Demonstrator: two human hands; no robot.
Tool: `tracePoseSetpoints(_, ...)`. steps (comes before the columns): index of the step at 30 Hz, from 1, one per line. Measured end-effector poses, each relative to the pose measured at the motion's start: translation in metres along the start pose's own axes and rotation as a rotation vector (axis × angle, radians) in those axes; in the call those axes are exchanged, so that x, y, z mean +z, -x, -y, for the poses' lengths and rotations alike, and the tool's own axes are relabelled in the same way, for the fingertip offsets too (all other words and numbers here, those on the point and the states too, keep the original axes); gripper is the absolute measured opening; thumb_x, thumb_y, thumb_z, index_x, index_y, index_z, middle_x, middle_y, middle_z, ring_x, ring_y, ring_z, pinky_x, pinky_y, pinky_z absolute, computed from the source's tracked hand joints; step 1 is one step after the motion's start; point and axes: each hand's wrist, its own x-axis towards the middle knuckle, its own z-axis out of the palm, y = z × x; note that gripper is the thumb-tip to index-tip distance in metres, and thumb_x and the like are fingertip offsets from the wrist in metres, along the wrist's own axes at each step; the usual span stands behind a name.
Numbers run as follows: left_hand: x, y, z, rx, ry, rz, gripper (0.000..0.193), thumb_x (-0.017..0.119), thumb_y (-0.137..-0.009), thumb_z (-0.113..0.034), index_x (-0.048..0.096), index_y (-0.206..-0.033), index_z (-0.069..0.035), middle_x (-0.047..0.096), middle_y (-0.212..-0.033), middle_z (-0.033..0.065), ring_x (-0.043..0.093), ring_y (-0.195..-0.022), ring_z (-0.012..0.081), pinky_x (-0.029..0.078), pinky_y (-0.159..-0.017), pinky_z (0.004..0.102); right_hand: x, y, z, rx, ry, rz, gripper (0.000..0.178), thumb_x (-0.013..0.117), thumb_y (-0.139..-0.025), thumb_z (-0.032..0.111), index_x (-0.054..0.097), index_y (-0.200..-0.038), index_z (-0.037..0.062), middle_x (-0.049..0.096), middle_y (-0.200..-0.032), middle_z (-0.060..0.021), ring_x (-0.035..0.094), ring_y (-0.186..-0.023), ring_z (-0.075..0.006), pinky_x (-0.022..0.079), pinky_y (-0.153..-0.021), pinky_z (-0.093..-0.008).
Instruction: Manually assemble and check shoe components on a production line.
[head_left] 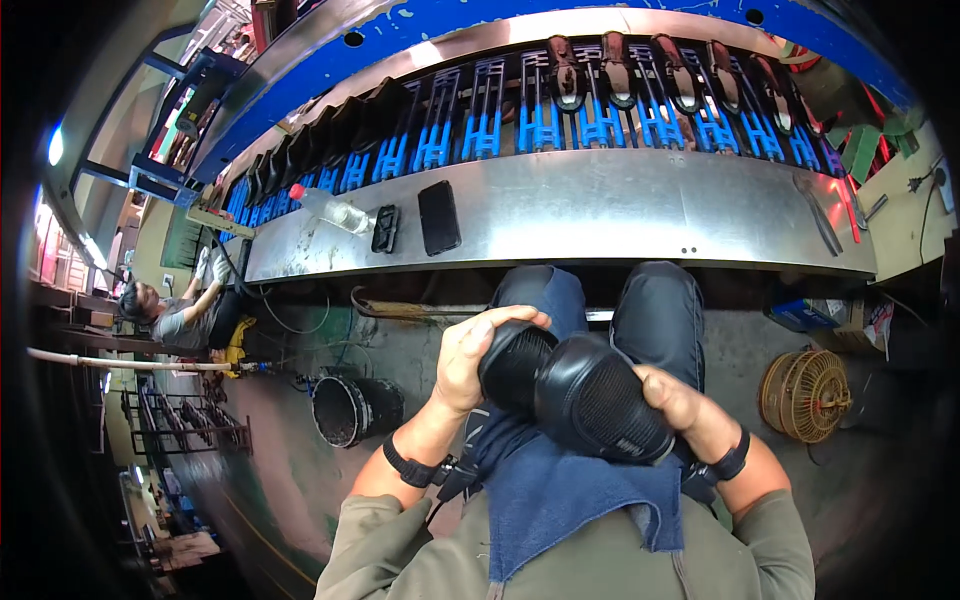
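Note:
Above my lap I hold two black shoes with perforated tops. My left hand [464, 362] is closed around the side of the left shoe [514, 366], its fingers curling over the far edge. The right shoe [602, 402], larger in view, is gripped at its side by my right hand [676, 402], with the thumb on top and the other fingers hidden beneath. The two shoes touch or overlap at the middle. A blue cloth apron [580, 500] lies over my lap just below them.
Ahead is a metal ledge [580, 210] with a phone [439, 217], a black case [385, 229], a clear bottle [335, 210] and hand tools [822, 215]. Beyond runs a rack of blue holders [540, 128] carrying shoes [566, 75]. A bucket [345, 410] and wicker basket [806, 394] flank me. Another person [185, 320] sits far left.

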Motion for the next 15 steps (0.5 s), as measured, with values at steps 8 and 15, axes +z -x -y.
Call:
tracePoseSetpoints(8, 0.041, -0.016, -0.055, -0.086, -0.026, 0.083, 0.066, 0.033, -0.099, -0.045, 0.065, -0.117, 0.011, 0.068, -0.117, 0.0297, 0.066, -0.111, 0.0402, 0.050, -0.103, 0.0481, 0.022, 0.007, 0.005, -0.051, 0.183, -0.140, 0.079, 0.048, -0.094, 0.060, 0.053, -0.135, -0.0082, 0.065, -0.121, -0.0167, 0.061, -0.112, -0.0224, 0.047, -0.095, -0.0341)
tracePoseSetpoints(15, 0.054, -0.009, -0.073, -0.114, -0.090, 0.121, 0.071, 0.035, -0.096, -0.049, 0.066, -0.117, 0.011, 0.068, -0.120, 0.0292, 0.065, -0.114, 0.0394, 0.048, -0.105, 0.0467, 0.024, 0.010, 0.000, -0.112, 0.319, -0.156, 0.073, 0.048, -0.095, 0.058, 0.056, -0.126, -0.0070, 0.065, -0.104, -0.0120, 0.061, -0.096, -0.0184, 0.048, -0.084, -0.0333)
